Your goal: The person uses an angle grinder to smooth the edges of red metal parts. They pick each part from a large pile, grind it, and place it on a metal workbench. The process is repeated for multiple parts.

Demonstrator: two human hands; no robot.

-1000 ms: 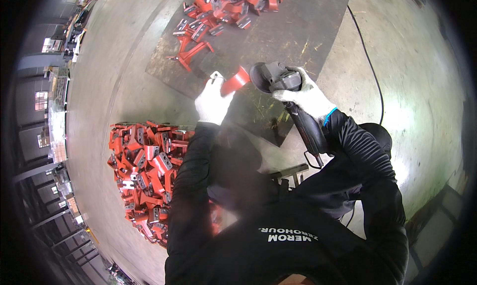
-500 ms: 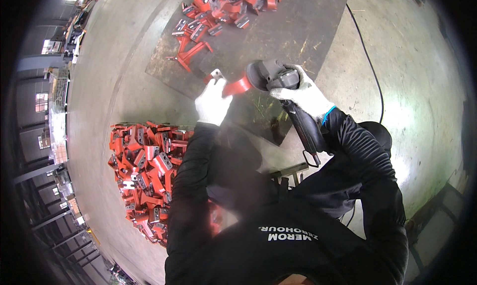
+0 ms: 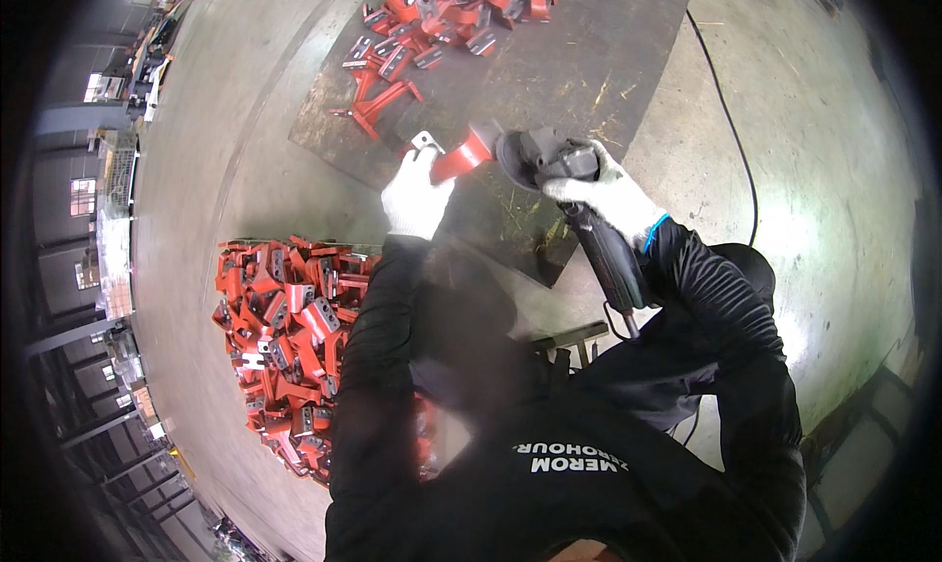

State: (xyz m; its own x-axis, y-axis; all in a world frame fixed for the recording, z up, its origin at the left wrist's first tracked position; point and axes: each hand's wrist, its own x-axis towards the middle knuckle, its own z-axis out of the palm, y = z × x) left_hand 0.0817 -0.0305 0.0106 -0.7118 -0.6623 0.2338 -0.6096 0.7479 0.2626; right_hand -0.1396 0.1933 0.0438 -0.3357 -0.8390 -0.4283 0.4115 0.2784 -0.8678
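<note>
Red-painted steel is what shows most in the head view. A red metal bracket point(image 3: 459, 157) is gripped in the gloved left hand point(image 3: 416, 197), fingers closed around its lower end, and is held just above a dark mat point(image 3: 608, 62) laid on the concrete floor point(image 3: 245, 121). An angle grinder point(image 3: 574, 199) is clasped by the gloved right hand point(image 3: 606, 197), which is wrapped over the tool's head; the disc is seen right against the far end of the bracket, though actual contact cannot be made out. A black cable point(image 3: 731, 121) is seen running from behind the right arm across the floor towards the upper edge. At the far end of the mat a scattered group of red brackets point(image 3: 442, 18) is laid out. To the person's left, a larger pile of red brackets point(image 3: 289, 346) is heaped on the concrete, close beside the left sleeve. Black long sleeves are worn on both arms.
</note>
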